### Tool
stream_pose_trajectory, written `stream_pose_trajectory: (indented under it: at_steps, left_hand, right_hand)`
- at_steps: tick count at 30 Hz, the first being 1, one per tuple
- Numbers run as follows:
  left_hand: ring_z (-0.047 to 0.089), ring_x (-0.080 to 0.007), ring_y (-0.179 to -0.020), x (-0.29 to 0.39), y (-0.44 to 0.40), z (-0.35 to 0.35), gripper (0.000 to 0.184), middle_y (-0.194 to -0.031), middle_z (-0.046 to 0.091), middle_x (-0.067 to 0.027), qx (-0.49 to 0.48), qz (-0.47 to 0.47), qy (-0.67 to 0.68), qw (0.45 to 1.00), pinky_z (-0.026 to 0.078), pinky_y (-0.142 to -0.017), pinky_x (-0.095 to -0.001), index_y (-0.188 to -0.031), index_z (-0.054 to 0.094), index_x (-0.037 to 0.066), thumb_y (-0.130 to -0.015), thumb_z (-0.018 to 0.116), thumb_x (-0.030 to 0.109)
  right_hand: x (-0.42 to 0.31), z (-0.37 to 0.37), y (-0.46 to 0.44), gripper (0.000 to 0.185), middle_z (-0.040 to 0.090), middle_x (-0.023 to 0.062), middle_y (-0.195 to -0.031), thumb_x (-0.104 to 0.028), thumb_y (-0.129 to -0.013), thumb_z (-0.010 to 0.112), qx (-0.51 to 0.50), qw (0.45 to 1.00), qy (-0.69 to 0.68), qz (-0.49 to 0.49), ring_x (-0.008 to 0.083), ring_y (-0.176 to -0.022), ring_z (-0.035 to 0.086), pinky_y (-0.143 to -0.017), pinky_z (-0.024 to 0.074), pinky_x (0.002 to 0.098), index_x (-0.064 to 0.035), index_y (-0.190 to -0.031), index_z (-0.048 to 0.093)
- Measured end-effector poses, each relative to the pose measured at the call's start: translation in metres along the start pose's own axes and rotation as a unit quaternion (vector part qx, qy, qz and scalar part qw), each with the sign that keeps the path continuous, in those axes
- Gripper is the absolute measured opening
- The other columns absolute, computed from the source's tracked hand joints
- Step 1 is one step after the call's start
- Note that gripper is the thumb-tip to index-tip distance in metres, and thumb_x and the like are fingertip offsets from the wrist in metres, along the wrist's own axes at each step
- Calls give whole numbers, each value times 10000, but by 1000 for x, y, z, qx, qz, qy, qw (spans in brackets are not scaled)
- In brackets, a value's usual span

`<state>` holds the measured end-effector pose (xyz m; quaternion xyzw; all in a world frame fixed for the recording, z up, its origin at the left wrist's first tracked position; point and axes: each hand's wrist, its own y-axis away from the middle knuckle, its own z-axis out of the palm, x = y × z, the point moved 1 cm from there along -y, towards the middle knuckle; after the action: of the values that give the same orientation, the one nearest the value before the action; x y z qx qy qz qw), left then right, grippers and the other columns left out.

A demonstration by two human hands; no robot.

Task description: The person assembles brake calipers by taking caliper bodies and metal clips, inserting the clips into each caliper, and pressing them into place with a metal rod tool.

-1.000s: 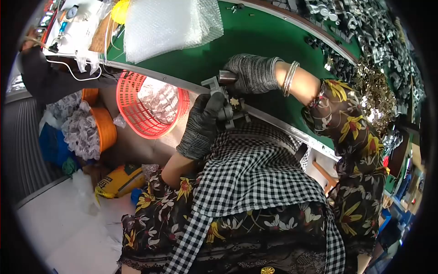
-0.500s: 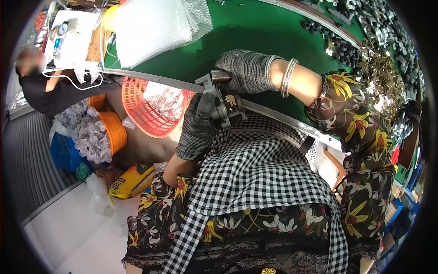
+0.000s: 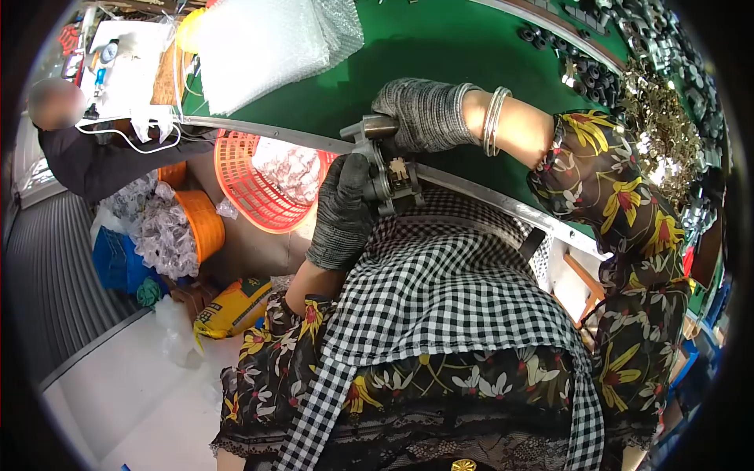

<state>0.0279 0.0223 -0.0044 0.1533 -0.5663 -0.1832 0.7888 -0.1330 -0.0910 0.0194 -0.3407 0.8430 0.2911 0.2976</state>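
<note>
My left hand (image 3: 340, 216), in a grey knitted glove, is wrapped round a grey cast-metal assembly (image 3: 380, 182) at the front edge of the green worktop. A small brass-coloured piece (image 3: 399, 169) sits in its lower right side. My right hand (image 3: 428, 115), gloved alike, is closed at the assembly's upper end. Its fingers grip a short shiny metal cylinder (image 3: 380, 126) there. Whether the cylinder is joined to the assembly, I cannot tell. The right fingertips are partly hidden.
Bubble wrap (image 3: 275, 51) lies on the green worktop (image 3: 440, 39). Metal parts (image 3: 660, 145) are heaped at the right. A red basket (image 3: 236, 184) and orange tub (image 3: 203, 228) stand below the edge. Another person's dark sleeve (image 3: 118, 165) reaches in at left.
Both hands keep their hold on the metal assembly, which has hardly moved. The view has shifted slightly, and the other person at left has moved a little.
</note>
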Motion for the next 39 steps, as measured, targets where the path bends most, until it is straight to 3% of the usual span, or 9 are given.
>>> stream_pose_trajectory:
  at_steps: [9,11,14,23,30,32,35,37,39]
  left_hand:
    - [639,-152,-823,-1,3,16,391,-897,600,-44,-7,-35,102,994,557,-672,-277,-1058,537,42,-943,517,416]
    - [642,-154,-846,-12,-3,9,421,-931,619,-58,-81,-61,138,985,541,-674,-259,-1118,530,60,-951,487,443]
    - [635,-153,-830,-17,-6,16,479,-965,625,-63,-105,-84,166,977,521,-676,-270,-1138,518,76,-946,451,509]
    - [629,-148,-856,-9,3,29,587,-919,618,-37,-21,-87,62,994,490,-643,-251,-1145,504,86,-935,347,611]
    - [538,-111,-800,-68,-18,-17,233,-861,535,-16,-36,365,-490,791,492,-686,-329,-992,491,79,-943,532,303]
    - [508,-150,-969,-49,-10,-7,383,-1071,498,-88,-65,137,-441,885,469,-801,-315,-1148,393,9,-975,448,347]
    - [558,-160,-926,-10,-1,15,471,-1078,554,-70,-91,58,-222,969,466,-786,-281,-1280,411,24,-996,362,396]
    - [589,-91,-762,-20,-7,14,342,-967,582,-7,-131,-90,175,972,473,-587,-236,-1260,440,129,-1010,388,356]
    - [565,-153,-940,-23,-1,7,406,-1104,568,-51,-100,16,-145,984,463,-755,-280,-1279,438,81,-943,504,299]
  right_hand:
    - [10,4,22,299,625,154,-901,-210,-790,691,256,956,88,-115,305,-865,617,-817,504,371,6,-979,606]
    - [-16,-28,50,272,609,120,-736,-239,-837,659,256,956,-144,-9,219,-672,627,-652,544,339,-20,-988,601]
    - [-46,-62,79,181,574,55,-605,-216,-887,609,262,815,-493,-153,152,-493,530,-549,512,327,-41,-838,606]
    - [-63,-12,48,197,562,81,-627,-199,-904,563,347,780,-428,-295,158,-513,524,-497,444,294,-14,-845,593]
    - [-51,18,22,179,595,78,-693,-154,-910,551,400,769,-363,-341,164,-579,565,-503,441,286,14,-913,611]
    - [-30,33,13,183,625,67,-772,-136,-913,542,311,736,-461,-385,156,-642,593,-550,474,282,23,-969,615]
    - [-35,-4,43,210,590,72,-1004,-100,-917,516,266,866,-320,-277,123,-838,587,-731,511,245,12,-1089,559]
    - [-37,-1,40,191,580,76,-1012,-98,-925,505,238,869,-333,-276,119,-854,580,-724,511,259,5,-1079,549]
    - [-40,6,38,171,569,80,-1019,-96,-934,494,216,870,-352,-270,115,-871,574,-717,511,273,-2,-1070,540]
